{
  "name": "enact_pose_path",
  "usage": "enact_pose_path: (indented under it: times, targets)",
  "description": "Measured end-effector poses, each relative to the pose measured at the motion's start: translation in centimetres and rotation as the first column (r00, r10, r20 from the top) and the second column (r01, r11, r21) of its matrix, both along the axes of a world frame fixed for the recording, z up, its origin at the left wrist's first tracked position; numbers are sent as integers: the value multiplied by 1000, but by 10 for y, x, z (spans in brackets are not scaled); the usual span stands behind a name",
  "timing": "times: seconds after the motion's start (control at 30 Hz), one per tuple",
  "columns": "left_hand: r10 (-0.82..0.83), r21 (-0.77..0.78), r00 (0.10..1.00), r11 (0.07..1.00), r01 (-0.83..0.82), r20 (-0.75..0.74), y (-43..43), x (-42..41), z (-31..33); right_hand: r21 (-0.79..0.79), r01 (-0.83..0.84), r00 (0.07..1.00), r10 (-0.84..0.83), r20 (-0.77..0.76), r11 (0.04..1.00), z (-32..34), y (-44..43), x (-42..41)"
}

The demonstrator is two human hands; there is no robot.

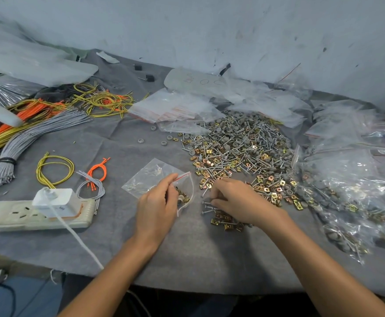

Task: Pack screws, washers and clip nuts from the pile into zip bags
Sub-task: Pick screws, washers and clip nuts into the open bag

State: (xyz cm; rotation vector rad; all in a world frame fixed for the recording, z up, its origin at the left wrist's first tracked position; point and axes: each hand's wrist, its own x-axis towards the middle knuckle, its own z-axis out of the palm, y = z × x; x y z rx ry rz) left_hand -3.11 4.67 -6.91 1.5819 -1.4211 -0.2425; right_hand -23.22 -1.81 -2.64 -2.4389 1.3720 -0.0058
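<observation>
Zip bag (148,175), pinched open by left hand (156,209), holds clip nuts (184,195).

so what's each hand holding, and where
The left hand pinches the zip bag at its open red-striped mouth. The right hand curls over loose screws; a grip cannot be told.

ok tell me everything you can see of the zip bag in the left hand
The zip bag is clear plastic with a red zip strip at its mouth. It lies on the grey cloth, mouth open toward the pile, pinched at the rim by the left hand. Gold clip nuts sit inside.
</observation>
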Motion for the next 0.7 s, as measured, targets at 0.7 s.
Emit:
enact_pose_path:
  times: [0.7]
  targets:
    - [-50, -12, 996, 999, 51, 76, 2, 1, -1, -65, 122, 870, -75, 488, 990, 2, -1, 44]
